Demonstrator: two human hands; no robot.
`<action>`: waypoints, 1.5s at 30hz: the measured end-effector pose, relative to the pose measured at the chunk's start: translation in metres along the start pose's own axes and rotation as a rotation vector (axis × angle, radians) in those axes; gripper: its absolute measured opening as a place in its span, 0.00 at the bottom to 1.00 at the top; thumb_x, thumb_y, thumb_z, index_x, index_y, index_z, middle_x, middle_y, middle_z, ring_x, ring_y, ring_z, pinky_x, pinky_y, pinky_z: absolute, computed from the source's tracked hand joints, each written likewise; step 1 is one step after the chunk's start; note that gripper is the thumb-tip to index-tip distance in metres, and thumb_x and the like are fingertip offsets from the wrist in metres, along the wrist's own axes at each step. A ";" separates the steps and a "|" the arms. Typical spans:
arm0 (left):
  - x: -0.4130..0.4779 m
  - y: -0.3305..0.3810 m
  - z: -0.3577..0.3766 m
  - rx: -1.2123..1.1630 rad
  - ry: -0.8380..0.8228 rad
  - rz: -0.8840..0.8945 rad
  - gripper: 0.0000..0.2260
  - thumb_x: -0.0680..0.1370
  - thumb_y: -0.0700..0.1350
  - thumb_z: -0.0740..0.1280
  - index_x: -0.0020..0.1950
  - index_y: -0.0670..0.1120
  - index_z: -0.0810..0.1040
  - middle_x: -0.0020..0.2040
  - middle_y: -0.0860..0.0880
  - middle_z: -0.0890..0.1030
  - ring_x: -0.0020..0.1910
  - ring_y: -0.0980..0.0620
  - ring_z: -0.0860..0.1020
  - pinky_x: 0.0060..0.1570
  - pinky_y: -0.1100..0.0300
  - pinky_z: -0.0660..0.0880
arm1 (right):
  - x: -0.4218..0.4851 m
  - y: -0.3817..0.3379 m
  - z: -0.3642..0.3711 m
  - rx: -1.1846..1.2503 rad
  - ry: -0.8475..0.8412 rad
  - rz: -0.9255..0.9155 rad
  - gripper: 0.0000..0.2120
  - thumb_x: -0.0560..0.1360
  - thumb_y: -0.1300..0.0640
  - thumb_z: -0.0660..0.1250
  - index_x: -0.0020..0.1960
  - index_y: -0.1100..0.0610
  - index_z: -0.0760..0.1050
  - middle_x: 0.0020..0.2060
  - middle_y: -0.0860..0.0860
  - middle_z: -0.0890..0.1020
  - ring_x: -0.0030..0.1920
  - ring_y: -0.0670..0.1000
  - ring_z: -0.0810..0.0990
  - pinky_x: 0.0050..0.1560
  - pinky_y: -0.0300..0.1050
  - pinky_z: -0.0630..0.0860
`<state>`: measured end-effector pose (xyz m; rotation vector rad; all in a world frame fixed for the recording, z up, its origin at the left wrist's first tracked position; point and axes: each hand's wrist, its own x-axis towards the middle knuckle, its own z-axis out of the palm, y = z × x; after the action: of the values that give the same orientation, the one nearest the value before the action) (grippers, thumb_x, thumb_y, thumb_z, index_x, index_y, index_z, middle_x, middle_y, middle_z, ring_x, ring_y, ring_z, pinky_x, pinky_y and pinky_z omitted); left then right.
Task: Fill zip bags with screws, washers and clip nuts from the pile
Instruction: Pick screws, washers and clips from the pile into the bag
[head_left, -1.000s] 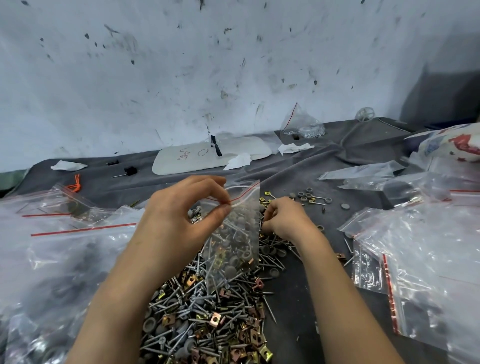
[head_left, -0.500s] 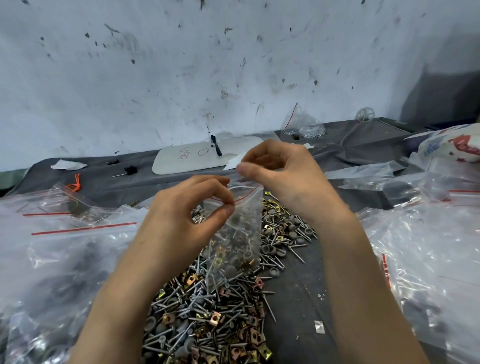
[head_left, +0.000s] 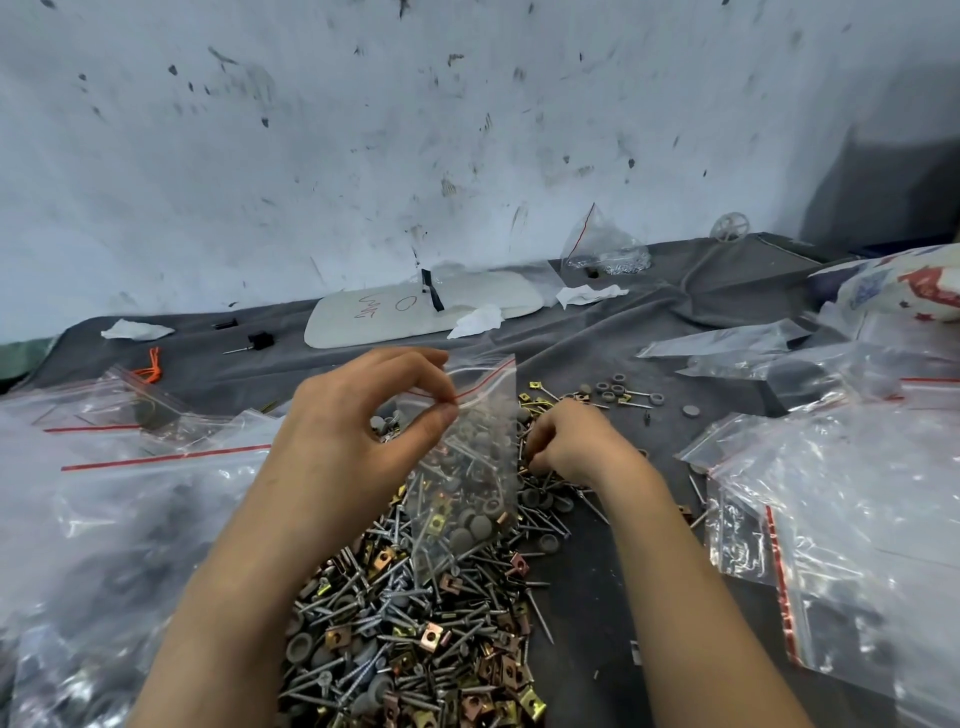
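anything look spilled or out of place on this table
A few grey washers lie scattered apart from the main pile, beyond the right hand. Crumpled tissues litter the wrinkled cloth.

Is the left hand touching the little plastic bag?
Touching. The head view shows the left hand pinching the zip bag at its red-striped top edge.

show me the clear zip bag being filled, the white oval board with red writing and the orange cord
clear red-striped zip bag (head_left: 470, 457): head view, plastic side below the seal.
white oval board with red writing (head_left: 498, 293): head view, bare right half.
orange cord (head_left: 150, 366): head view, middle of the tangle.
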<state>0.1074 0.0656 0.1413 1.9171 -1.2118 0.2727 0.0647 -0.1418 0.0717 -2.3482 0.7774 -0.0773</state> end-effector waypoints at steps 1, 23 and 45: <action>0.000 0.000 0.000 -0.002 0.000 -0.002 0.03 0.72 0.48 0.71 0.41 0.57 0.79 0.54 0.66 0.79 0.55 0.69 0.76 0.57 0.68 0.71 | 0.001 0.000 0.001 -0.016 0.002 -0.002 0.11 0.70 0.65 0.72 0.35 0.50 0.79 0.47 0.53 0.83 0.49 0.52 0.80 0.48 0.41 0.74; -0.002 -0.002 -0.004 0.001 0.018 -0.005 0.02 0.70 0.50 0.70 0.41 0.57 0.79 0.53 0.67 0.79 0.55 0.69 0.76 0.56 0.66 0.71 | -0.029 -0.043 -0.030 0.793 0.404 -0.421 0.10 0.76 0.63 0.66 0.41 0.50 0.77 0.36 0.46 0.82 0.37 0.43 0.79 0.40 0.40 0.76; -0.002 -0.002 -0.003 -0.014 0.010 0.010 0.03 0.71 0.48 0.71 0.41 0.57 0.79 0.54 0.64 0.80 0.56 0.67 0.77 0.57 0.62 0.72 | -0.006 -0.020 -0.005 0.497 0.181 -0.230 0.02 0.74 0.60 0.69 0.43 0.54 0.78 0.41 0.55 0.83 0.41 0.52 0.80 0.45 0.52 0.80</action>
<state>0.1084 0.0698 0.1409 1.8959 -1.2140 0.2786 0.0690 -0.1286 0.0885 -1.9567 0.4948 -0.5263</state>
